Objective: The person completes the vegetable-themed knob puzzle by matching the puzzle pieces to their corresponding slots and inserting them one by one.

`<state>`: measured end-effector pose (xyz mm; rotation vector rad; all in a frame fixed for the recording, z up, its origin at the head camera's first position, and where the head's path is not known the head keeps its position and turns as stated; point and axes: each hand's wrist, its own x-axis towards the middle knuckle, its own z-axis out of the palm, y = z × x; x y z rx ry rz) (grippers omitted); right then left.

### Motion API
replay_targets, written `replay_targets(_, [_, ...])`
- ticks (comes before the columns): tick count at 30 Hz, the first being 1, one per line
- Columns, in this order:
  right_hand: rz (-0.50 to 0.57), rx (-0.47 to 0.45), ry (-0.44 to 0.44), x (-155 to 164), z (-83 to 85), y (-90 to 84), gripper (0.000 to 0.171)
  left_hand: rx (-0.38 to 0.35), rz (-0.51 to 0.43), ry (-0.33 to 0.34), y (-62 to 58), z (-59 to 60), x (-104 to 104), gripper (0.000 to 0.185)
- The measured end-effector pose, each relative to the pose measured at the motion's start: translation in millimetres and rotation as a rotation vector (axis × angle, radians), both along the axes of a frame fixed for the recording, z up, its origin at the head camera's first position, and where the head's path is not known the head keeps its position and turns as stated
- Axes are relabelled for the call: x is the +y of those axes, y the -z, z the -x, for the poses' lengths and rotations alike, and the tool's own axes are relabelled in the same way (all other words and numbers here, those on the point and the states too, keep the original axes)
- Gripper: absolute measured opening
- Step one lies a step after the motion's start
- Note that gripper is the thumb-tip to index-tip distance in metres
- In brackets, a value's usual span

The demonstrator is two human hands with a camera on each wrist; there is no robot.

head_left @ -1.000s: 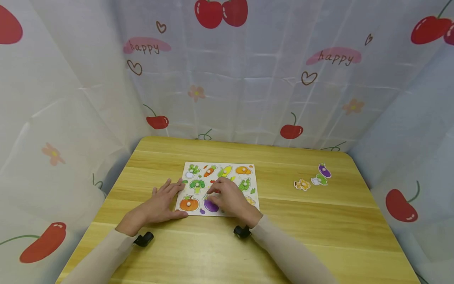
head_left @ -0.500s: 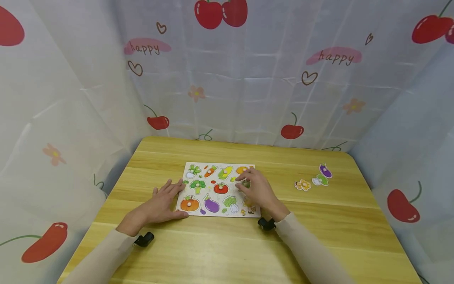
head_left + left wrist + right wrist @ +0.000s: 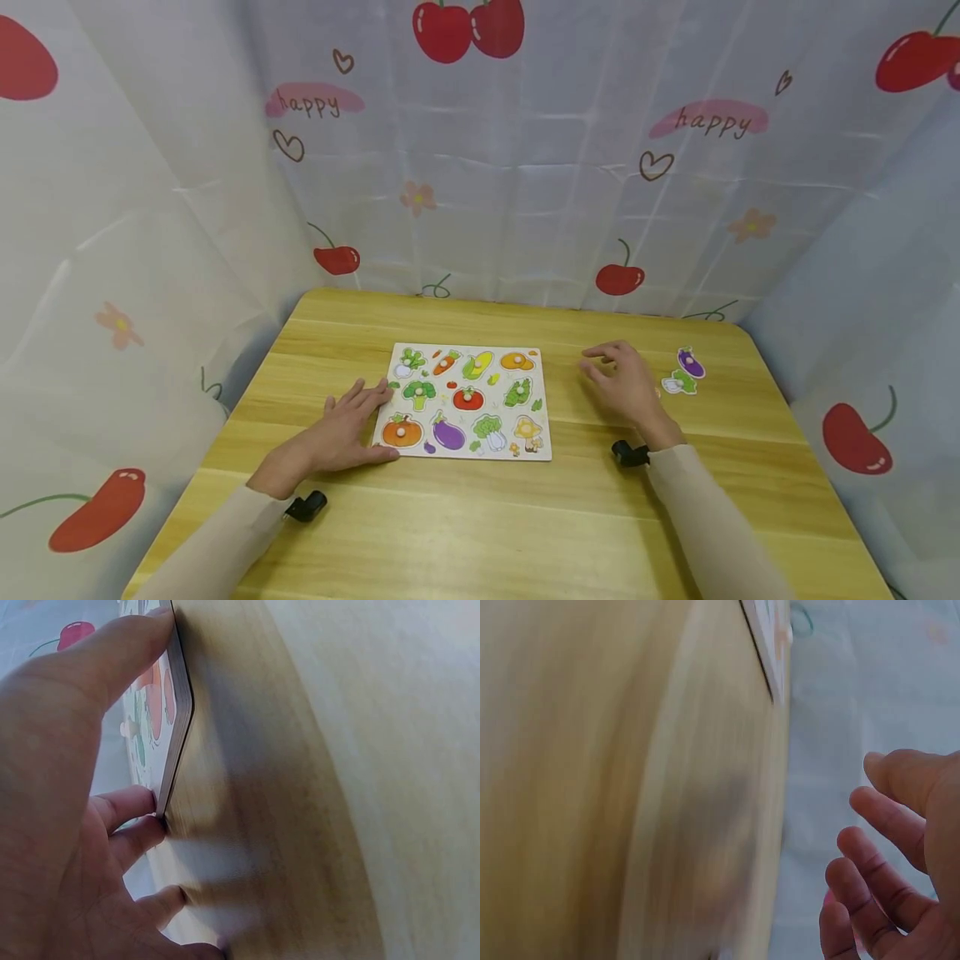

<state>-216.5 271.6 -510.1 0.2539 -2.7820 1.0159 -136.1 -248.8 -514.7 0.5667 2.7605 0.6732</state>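
A white vegetable puzzle board (image 3: pixel 494 403) lies flat on the table. My left hand (image 3: pixel 341 433) rests at its left side, fingers spread and straight; the left wrist view has the thumb and fingertips touching the board's edge (image 3: pixel 180 712). Knobbed pieces sit in the board, among them a tomato (image 3: pixel 468 399) and a pumpkin (image 3: pixel 402 432). My right hand (image 3: pixel 630 387) is raised over the table right of the board, holding nothing, its fingers loosely bent. Beyond it lie a loose eggplant piece (image 3: pixel 691 363) and a cabbage piece (image 3: pixel 679 382). That hand almost fully hides the mushroom piece.
The wooden table (image 3: pixel 465 525) has a curtain (image 3: pixel 495 225) printed with cherries behind it and along both sides. A small black camera is strapped at each wrist, the left one (image 3: pixel 306 506) low over the table.
My right hand has moved rightward, from over the middle of the board to beyond its right edge, uncovering the tomato, peas and mushroom spots. The left hand has stayed at the board's left side.
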Motion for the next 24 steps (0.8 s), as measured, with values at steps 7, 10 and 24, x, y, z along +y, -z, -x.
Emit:
replay_targets(7, [0.03, -0.014, 0.092, 54, 6.3, -3.7, 0.046, -0.017, 0.008, -0.004, 2.1, -0.2, -1, 0.112])
replay_targets(10, [0.029, -0.045, 0.166, 73, 8.7, -5.1, 0.052, -0.019, 0.005, -0.01, 2.0, -0.4, -1, 0.112])
replay_targets(24, [-0.059, -0.148, 0.303, 129, 17.6, 6.7, 0.063, 0.002, 0.003, -0.006, 4.4, -0.1, -2, 0.112])
